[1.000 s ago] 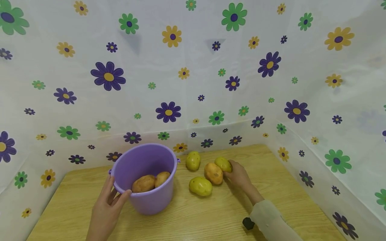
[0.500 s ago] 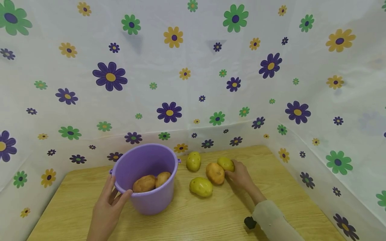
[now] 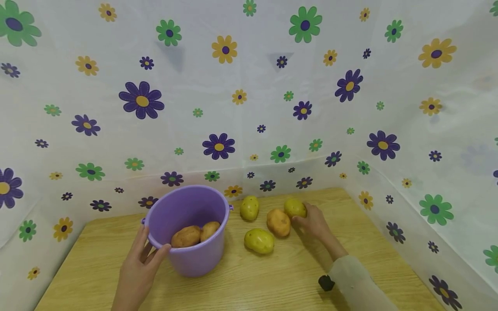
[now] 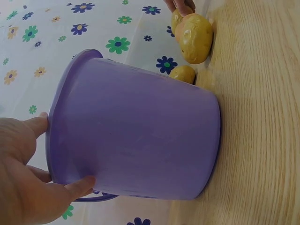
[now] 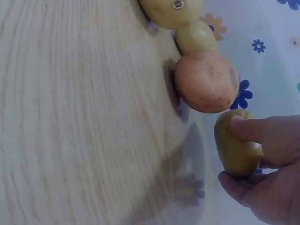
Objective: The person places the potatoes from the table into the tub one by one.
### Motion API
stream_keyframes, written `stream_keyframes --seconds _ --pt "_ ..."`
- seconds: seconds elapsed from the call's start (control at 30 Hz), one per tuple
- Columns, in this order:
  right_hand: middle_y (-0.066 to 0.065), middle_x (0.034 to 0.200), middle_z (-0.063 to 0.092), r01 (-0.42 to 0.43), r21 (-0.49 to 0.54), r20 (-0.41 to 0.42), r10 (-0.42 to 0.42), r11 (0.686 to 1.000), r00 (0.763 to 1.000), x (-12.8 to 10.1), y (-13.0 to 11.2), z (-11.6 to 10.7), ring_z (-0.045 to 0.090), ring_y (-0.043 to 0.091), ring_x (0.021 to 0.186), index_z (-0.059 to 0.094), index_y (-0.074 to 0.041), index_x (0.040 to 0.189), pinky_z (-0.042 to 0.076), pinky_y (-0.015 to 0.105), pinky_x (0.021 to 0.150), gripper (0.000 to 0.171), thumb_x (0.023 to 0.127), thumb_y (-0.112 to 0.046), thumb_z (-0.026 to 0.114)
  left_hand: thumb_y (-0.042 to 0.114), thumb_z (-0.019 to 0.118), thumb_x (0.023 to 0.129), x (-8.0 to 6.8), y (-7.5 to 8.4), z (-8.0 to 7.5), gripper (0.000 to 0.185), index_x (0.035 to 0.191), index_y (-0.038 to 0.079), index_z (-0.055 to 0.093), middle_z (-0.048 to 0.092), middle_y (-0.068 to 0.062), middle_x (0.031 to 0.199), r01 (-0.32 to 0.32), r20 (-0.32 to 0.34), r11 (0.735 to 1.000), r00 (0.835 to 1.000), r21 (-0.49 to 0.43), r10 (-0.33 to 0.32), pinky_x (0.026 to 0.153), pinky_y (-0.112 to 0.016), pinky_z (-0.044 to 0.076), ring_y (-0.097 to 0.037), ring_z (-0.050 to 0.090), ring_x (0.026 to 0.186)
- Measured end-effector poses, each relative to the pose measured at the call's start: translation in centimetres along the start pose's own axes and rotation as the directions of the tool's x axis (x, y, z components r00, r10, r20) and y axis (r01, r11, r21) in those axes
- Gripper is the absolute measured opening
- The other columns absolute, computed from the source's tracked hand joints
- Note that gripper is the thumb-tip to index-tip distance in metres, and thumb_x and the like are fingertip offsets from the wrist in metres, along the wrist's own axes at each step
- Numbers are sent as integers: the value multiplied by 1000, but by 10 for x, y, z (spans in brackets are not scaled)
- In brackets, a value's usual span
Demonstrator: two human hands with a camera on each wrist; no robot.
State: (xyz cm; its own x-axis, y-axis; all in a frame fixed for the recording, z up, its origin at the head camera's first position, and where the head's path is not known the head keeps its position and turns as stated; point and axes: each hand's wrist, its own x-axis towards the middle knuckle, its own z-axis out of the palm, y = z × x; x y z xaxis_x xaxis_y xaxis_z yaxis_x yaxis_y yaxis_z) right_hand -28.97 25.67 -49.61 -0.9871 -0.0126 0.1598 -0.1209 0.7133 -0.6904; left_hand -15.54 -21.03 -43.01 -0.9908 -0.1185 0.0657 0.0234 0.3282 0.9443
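My right hand [image 3: 316,224] has its fingers [image 5: 255,130] curled round a small yellow-green potato [image 3: 295,208]; the thumb lies over its top and the other fingers close beneath it. In the right wrist view it seems lifted a little off the wooden desk [image 3: 272,280], though I cannot tell for sure, since the picture is soft there. Just beside it, on the side toward the bucket, lies a rounder orange-brown potato [image 3: 278,222], near but apart from the one I hold.

My left hand [image 3: 138,270] grips the near rim of a purple plastic bucket [image 3: 186,259], thumb hooked over the edge and the fingers [image 4: 77,186] spread against the outer wall. The bucket stands upright on the desk, to the left of the loose potatoes. Inside it lie two brown potatoes [image 3: 194,235], touching one another against the near wall.

Between the bucket and the orange-brown potato are two more: a speckled yellow-green potato [image 3: 259,241] nearer to me, and a pale yellow-green potato [image 3: 249,207] farther back, close to the bucket's side handle knob.

A pale sleeve [image 3: 355,285] covers my right forearm, with a small black device [image 3: 326,283] at the wrist. White sheeting printed with purple, green and yellow flowers [image 3: 218,108] rises behind the desk and along both sides.
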Motion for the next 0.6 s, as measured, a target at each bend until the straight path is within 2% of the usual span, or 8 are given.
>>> stream_keyframes --seconds 0.13,0.27,0.4,0.6 --pt "28 106 67 39 -36 -21 -40 999 999 2 -1 -7 64 35 91 58 18 123 60 50 81 45 91 -7 77 37 71 99 0 0 0 92 166 15 12 1 1 171 -6 1 1000 1000 -1 6 108 -20 41 -41 27 151" --pt "34 115 65 73 -59 -43 -76 996 996 2 -4 -14 64 39 96 54 20 130 60 52 84 54 91 -10 78 37 71 99 -1 1 1 92 166 14 11 1 1 171 -17 2 1000 1000 4 17 109 -23 40 -41 27 151" --pt "32 116 66 83 -50 -37 -85 995 996 2 -9 -23 63 37 95 53 19 133 59 51 83 55 94 -12 76 38 71 99 -2 0 2 92 166 14 12 1 2 171 -18 -2 1000 1000 11 18 109 -25 40 -41 28 151" --pt "20 101 67 129 -48 -7 -130 990 992 3 -22 -42 59 27 82 58 14 129 53 37 70 47 96 -16 75 34 71 100 -5 -2 4 91 166 12 12 1 0 171 -31 -10 999 999 -17 31 102 -10 41 -42 28 150"
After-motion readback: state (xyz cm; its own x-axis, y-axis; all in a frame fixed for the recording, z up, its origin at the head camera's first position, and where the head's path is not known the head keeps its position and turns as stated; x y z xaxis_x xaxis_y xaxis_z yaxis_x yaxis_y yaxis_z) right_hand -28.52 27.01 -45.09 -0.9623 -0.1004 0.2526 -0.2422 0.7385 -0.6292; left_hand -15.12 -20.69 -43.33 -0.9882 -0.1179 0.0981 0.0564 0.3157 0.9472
